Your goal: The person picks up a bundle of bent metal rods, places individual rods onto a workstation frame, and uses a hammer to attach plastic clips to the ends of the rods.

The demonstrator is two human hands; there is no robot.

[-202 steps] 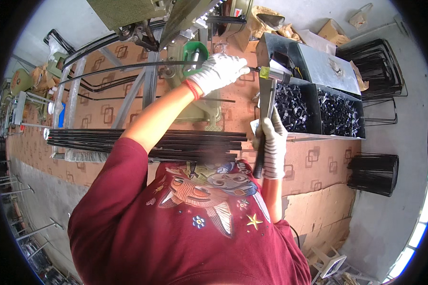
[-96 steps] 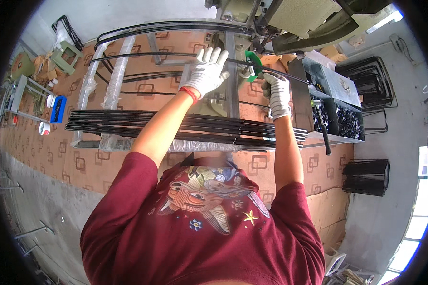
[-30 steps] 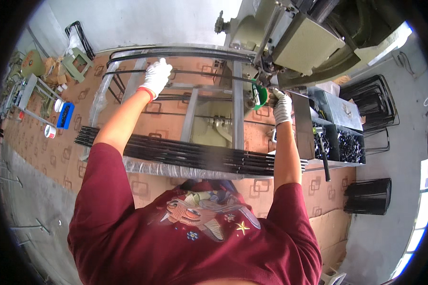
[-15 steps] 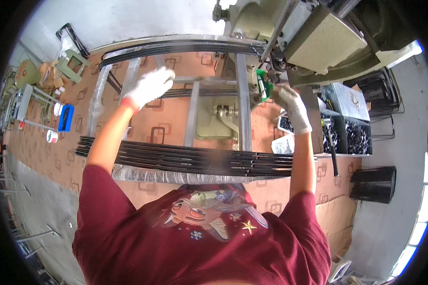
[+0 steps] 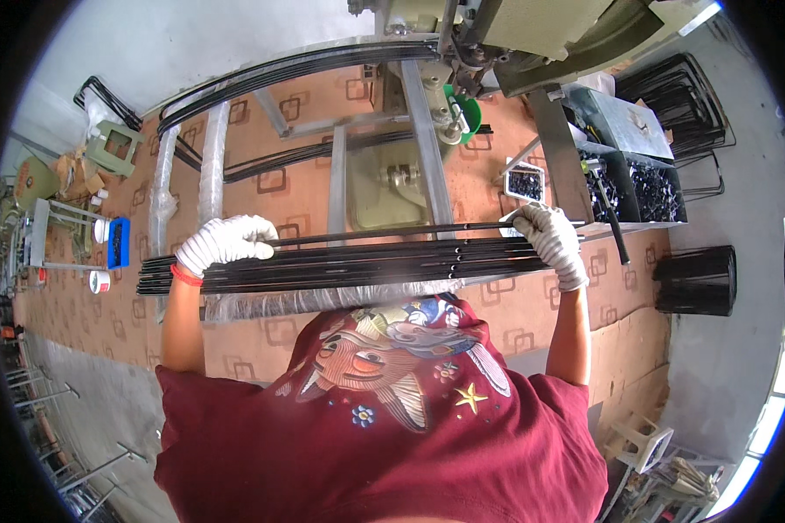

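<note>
Both my hands wear white gloves. My left hand [image 5: 227,244] is closed on the left part of a thin black rod [image 5: 392,233], and my right hand [image 5: 549,240] pinches the same rod near its right end. The rod spans the gap between them, a little beyond a bundle of black rods [image 5: 349,272]. That bundle lies across the near side of a metal frame, over a bar wrapped in clear plastic [image 5: 314,301]. Small bright marks show along several rods. Gloved fingers hide the parts of the rod being gripped.
Another row of black rods [image 5: 323,63] rests across the frame's far side. A green machine [image 5: 541,30] looms at the back right, above a green container [image 5: 469,113]. On the right stand metal bins [image 5: 658,187] of small black parts and a white tray [image 5: 525,181].
Both hands have come back toward me from beyond the bundle. Previously apart and without a visible rod, they now grip one black rod. The view has shifted too.
</note>
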